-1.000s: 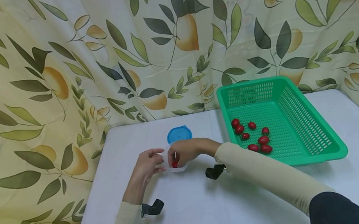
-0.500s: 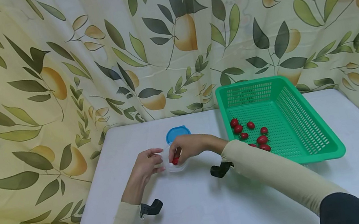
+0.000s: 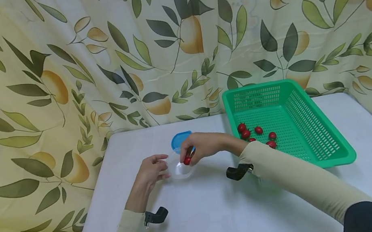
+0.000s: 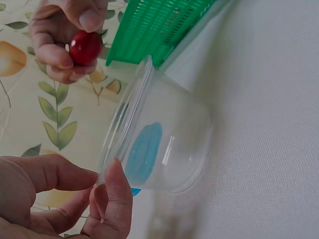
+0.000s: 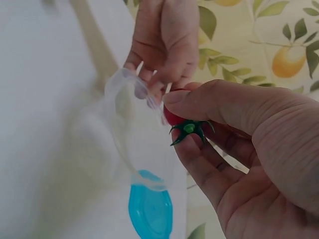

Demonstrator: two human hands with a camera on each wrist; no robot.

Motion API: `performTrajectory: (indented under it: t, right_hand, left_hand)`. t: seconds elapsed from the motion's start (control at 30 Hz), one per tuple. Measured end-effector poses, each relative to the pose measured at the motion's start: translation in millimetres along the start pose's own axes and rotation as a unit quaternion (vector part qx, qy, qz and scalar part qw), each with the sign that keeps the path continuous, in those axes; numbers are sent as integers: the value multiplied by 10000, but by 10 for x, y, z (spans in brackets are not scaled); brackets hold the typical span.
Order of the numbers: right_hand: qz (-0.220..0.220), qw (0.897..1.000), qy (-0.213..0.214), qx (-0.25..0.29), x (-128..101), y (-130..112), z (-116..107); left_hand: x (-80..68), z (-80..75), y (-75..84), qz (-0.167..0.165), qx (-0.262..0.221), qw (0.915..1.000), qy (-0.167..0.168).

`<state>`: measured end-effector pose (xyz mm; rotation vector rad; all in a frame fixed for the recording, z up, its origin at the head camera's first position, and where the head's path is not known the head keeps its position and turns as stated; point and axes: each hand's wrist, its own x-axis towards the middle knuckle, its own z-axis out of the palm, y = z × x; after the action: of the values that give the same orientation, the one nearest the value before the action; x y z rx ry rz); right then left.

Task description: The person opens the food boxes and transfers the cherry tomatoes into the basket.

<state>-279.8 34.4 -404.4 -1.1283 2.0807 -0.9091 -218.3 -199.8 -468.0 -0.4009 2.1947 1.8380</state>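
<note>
A clear plastic container (image 4: 184, 124) with a round rim stands on the white table. The left hand (image 3: 150, 170) pinches its rim between thumb and fingers, as the left wrist view shows. Just above the container's right side, the right hand (image 3: 200, 146) holds a red cherry tomato (image 5: 174, 112) between thumb and fingertips. The tomato's green leafy top (image 5: 189, 128) faces the right wrist camera. Behind the container lies a blue lid (image 3: 179, 138), partly covered by the right hand in the head view and seen through the clear wall in the left wrist view.
A green perforated basket (image 3: 320, 126) stands at the back right of the table, with several cherry tomatoes (image 3: 245, 134) on its left side. The right forearm crosses its front left corner. A leaf-and-fruit patterned curtain (image 3: 89, 66) hangs behind the table.
The right hand has risen out of the container with the tomato, moving slightly right and back. The left hand has stayed at the container's rim.
</note>
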Motion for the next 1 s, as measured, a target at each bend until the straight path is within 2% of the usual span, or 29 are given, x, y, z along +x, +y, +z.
performTrajectory:
  t: [0.7, 1.0]
  right_hand:
    - [75, 9984, 340, 454, -539, -12, -277]
    - [133, 9976, 538, 427, -800, 32, -414]
  left_hand:
    - [-29, 13, 24, -11, 17, 10000, 62]
    - [-26, 11, 15, -10, 52, 10000, 74]
